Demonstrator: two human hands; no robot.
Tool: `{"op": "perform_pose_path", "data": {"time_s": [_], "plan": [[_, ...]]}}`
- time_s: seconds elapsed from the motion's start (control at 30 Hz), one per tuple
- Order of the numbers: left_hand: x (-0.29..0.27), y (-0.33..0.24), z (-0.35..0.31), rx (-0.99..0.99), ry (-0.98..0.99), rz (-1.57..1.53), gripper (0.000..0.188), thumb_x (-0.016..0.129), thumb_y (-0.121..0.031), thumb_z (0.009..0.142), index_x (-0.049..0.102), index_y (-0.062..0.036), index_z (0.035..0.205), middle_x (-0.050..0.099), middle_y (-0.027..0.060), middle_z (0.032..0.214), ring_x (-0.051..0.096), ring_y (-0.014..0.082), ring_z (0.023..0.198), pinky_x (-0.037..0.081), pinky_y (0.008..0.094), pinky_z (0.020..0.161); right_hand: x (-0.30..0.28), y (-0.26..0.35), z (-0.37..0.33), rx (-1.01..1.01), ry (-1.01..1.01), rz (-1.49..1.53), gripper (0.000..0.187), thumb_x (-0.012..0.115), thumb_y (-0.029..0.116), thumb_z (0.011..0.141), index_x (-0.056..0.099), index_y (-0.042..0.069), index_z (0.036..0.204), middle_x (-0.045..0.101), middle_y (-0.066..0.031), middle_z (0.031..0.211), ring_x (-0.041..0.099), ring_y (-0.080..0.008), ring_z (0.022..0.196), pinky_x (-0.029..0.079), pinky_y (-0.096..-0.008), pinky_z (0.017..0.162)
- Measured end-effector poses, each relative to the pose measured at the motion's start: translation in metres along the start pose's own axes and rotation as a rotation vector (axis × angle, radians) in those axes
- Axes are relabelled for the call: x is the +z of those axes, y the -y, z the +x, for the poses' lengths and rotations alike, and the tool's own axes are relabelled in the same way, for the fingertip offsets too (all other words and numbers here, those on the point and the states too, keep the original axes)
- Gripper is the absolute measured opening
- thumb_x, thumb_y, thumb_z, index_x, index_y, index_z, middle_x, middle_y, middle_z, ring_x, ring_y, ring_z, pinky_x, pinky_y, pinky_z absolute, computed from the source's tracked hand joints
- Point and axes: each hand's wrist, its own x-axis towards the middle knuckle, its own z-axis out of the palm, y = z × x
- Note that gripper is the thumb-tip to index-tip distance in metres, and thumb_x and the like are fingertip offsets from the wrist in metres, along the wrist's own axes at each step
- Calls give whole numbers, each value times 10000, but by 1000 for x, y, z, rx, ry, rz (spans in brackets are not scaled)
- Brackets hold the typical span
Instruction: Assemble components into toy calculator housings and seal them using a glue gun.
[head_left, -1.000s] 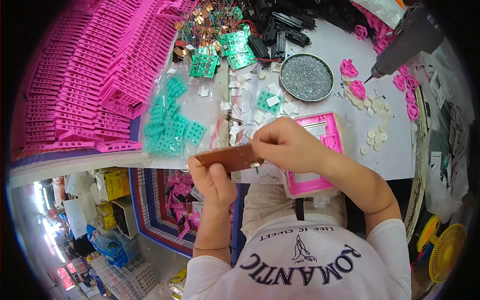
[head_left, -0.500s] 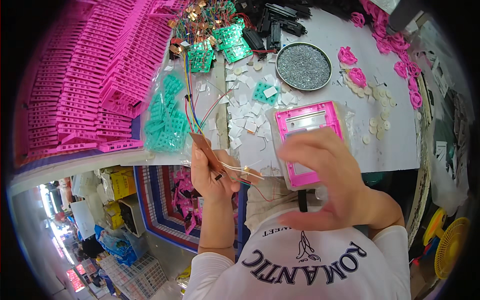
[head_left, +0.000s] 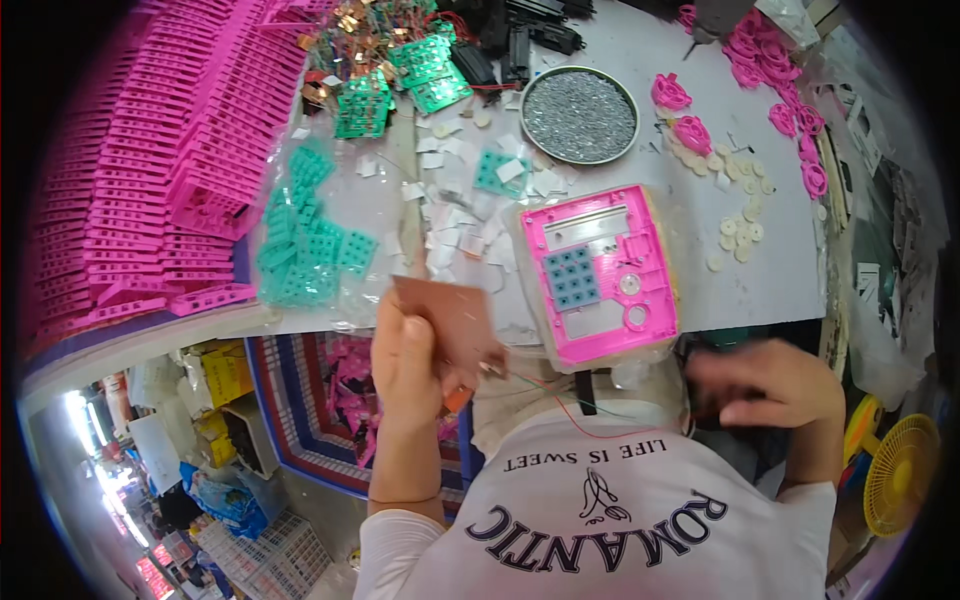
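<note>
Left hand (head_left: pixel 405 365) gripping a brown circuit board (head_left: pixel 455 312).
I see the board left of the pink casing (head_left: pixel 612 268); my right hand (head_left: pixel 775 385) blurs, so I can't tell its grip.

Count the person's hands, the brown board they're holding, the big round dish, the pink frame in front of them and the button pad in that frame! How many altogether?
Hands: 2 (left hand, right hand)
Brown board: 1
Round dish: 1
Pink frame: 1
Blue-grey button pad: 1
Total: 6
</note>
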Motion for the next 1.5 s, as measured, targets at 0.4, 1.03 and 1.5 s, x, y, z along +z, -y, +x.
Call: {"op": "perform_pose_path", "data": {"time_s": [0.4, 1.03, 1.5], "plan": [[53, 32, -44, -334, 622, -111, 574, 551, -30, 997, 268, -9, 1496, 590, 193, 1297, 612, 243, 1176, 465, 382, 998, 50, -15, 97, -24, -551, 644, 225, 737, 89, 886, 619, -5, 1054, 691, -51, 1022, 607, -87, 807, 492, -260, 705], [11, 17, -48, -585, 753, 196, 897, 720, -179, 916, 152, -61, 1599, 519, 202, 1452, 527, 366, 1314, 452, 420, 1050, -18, 12, 176, -112, -384, -207, 312, 734, 111, 858, 647, 6, 1138, 707, -165, 906, 670, -307, 758, 523, -379, 680], [27, 33, 1, 417, 673, 1284, 660, 730, -491, 818, 633, -31, 1282, 614, 115, 1316, 526, 249, 1330, 275, 537, 1153, 12, -11, 157, -238, -793, -705, 567, 785, 225, 797, 591, 14, 1286, 601, -189, 1293, 584, -357, 1182, 508, -442, 938]]}}
